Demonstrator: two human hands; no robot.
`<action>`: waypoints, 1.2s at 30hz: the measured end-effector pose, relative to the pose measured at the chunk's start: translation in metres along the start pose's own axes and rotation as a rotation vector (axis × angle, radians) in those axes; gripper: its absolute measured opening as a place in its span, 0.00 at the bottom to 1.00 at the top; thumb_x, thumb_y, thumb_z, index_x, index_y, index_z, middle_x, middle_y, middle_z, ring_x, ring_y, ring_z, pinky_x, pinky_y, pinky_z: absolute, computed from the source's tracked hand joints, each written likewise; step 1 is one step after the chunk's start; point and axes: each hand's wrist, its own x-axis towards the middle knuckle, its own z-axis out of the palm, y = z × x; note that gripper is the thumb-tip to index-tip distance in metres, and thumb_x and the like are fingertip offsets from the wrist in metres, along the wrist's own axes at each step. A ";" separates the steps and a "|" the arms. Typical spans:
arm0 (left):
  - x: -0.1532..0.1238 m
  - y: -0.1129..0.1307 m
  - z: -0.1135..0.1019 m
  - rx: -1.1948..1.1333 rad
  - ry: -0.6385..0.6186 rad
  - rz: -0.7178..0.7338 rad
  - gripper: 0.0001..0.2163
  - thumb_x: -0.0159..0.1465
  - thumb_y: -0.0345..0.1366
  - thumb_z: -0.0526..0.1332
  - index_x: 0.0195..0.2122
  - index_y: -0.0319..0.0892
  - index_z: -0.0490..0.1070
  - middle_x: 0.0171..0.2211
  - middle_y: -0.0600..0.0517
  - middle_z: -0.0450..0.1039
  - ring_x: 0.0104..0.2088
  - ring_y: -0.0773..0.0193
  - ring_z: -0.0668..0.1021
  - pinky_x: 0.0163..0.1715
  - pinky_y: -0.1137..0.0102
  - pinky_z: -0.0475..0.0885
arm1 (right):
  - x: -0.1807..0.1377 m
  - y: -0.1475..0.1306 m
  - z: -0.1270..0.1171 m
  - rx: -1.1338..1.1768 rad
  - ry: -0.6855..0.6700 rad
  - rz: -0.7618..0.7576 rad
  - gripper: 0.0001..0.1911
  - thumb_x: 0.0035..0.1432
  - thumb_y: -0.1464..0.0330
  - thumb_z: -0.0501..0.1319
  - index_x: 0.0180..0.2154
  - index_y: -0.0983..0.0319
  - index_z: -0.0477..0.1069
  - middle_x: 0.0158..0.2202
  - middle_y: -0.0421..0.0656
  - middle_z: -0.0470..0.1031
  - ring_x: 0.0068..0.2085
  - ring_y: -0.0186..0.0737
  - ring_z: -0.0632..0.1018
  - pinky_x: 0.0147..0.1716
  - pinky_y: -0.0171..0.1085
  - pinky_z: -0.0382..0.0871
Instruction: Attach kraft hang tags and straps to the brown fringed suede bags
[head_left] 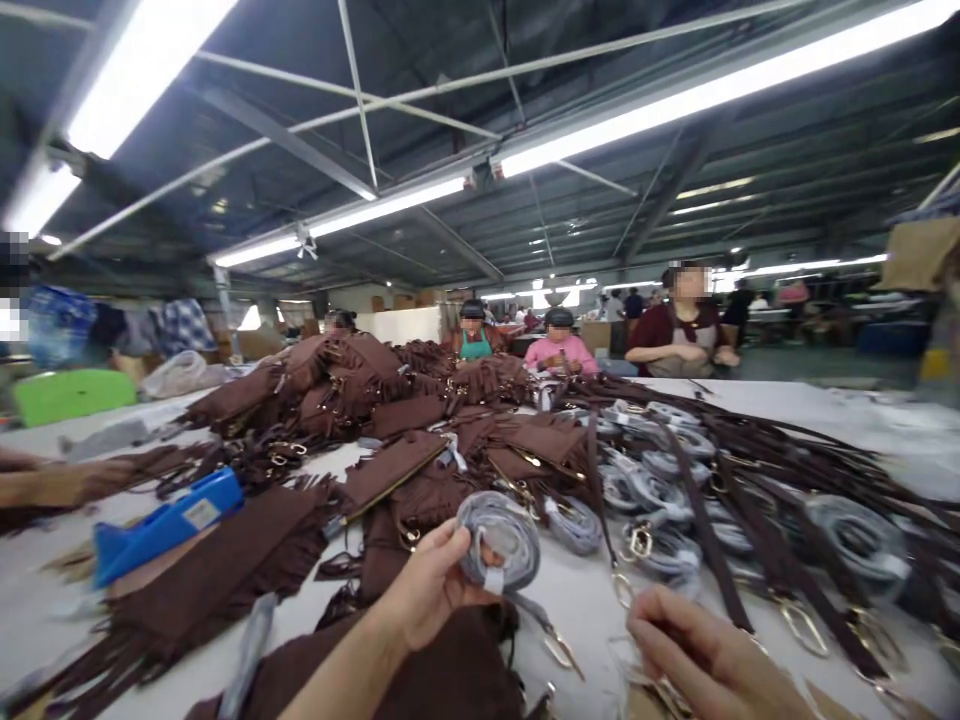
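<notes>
My left hand (427, 590) is closed on a coiled grey strap (501, 540), held up over the table in front of me. A loose end of the strap with a gold clasp (559, 650) trails down to the right. My right hand (705, 655) is at the bottom right with its fingers curled together over small gold hardware; what they pinch is too small to name. A brown fringed bag (442, 680) lies under my left forearm.
A pile of brown fringed bags (360, 400) covers the white table (862, 410). Several coiled grey straps (660, 470) and long brown straps (765, 500) lie right. A blue tool (165, 522) rests left, beside another person's arm (52, 482). Workers (682, 330) sit opposite.
</notes>
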 end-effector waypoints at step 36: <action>0.002 -0.020 0.007 -0.253 -0.127 -0.128 0.13 0.63 0.41 0.63 0.33 0.33 0.75 0.34 0.46 0.77 0.35 0.61 0.80 0.38 0.61 0.80 | -0.008 -0.042 0.001 -0.470 -0.063 -0.232 0.12 0.65 0.72 0.52 0.31 0.60 0.69 0.30 0.40 0.73 0.32 0.37 0.75 0.31 0.33 0.62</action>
